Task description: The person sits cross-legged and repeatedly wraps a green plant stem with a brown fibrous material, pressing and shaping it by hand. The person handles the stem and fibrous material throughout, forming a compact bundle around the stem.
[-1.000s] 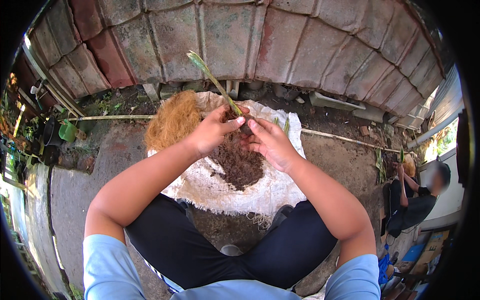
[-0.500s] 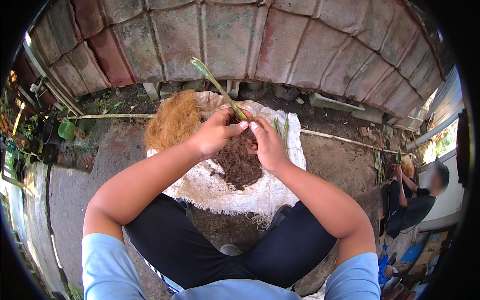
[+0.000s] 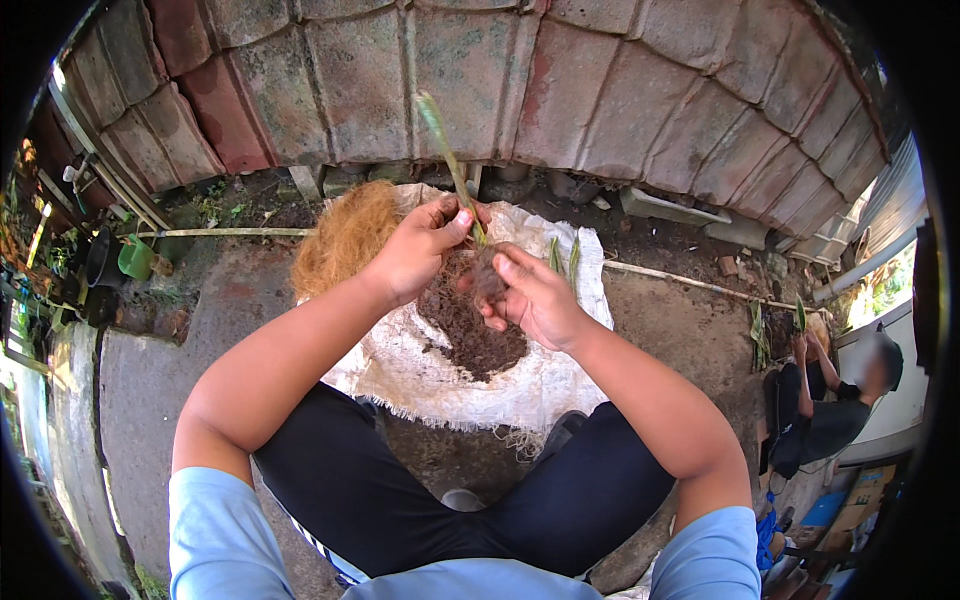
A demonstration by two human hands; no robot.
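Observation:
My left hand (image 3: 428,245) grips a long green plant cutting (image 3: 440,135), which stands tilted upward above my fingers. My right hand (image 3: 540,300) cups a dark, fibrous clump of soil (image 3: 487,268) at the cutting's lower end, thumb on top. Both are over a frayed white woven sack (image 3: 390,370) spread on the ground between my legs. A heap of loose dark soil (image 3: 470,342) lies on it below my hands. Brown coconut-like fiber (image 3: 340,245) is piled at the sack's left, and more green cuttings (image 3: 572,265) lie at its right, behind my right hand.
A co-worker (image 3: 830,410) sits at right holding a leaf, beside a bundle of cuttings (image 3: 758,335). A green watering can (image 3: 134,260) and black bucket (image 3: 103,260) stand at left. Long poles (image 3: 680,279) lie along the ground. Leaning roof tiles (image 3: 450,80) line the far side.
My left hand has shifted up along the stem and the cutting is more upright. My right hand has moved slightly down, so the soil clump shows more between my hands.

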